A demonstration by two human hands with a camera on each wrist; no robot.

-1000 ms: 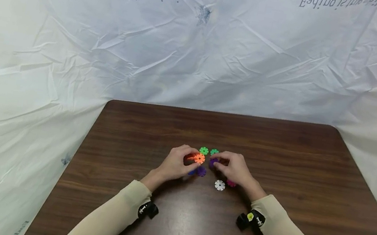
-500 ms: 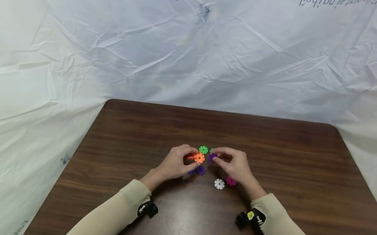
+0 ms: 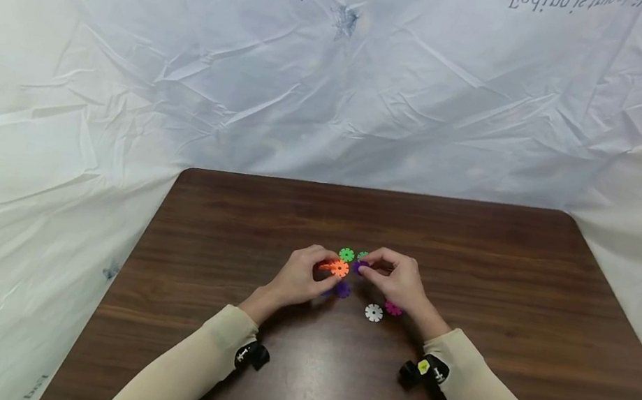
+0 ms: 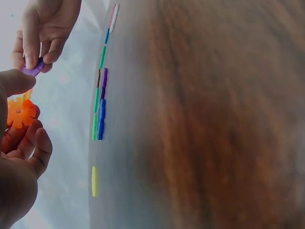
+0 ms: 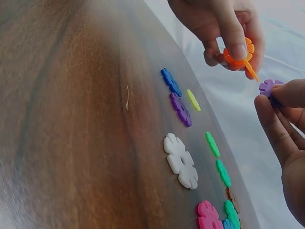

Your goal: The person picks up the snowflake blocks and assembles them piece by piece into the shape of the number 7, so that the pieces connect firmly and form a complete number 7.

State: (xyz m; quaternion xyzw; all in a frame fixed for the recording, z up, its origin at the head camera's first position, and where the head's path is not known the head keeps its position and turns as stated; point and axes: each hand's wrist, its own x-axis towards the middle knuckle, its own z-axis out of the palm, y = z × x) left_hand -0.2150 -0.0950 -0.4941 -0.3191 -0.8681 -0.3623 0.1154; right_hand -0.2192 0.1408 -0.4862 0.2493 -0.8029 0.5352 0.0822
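My left hand (image 3: 298,277) pinches orange notched snowflake discs (image 4: 21,119) between thumb and fingers. Two of them appear joined at an angle, one jutting out edge-on in the right wrist view. A purple notched disc (image 5: 268,87) is pinched by thumb and fingertips of my right hand (image 3: 401,285). Both hands are held above the table, and the purple disc is close to the orange pair. In the right wrist view a small gap shows between them. My fingers hide part of each held disc.
On the brown wooden table (image 3: 475,268) lie a white disc (image 3: 374,313), a pink disc (image 3: 393,307), a purple disc (image 3: 343,290), a green disc (image 3: 346,254), a blue disc (image 5: 171,82) and a yellow disc (image 5: 193,100). A white printed sheet (image 3: 339,90) hangs behind.
My right hand has moved slightly left and away from me, bringing its purple disc closer to the orange discs. My left hand has stayed nearly still.
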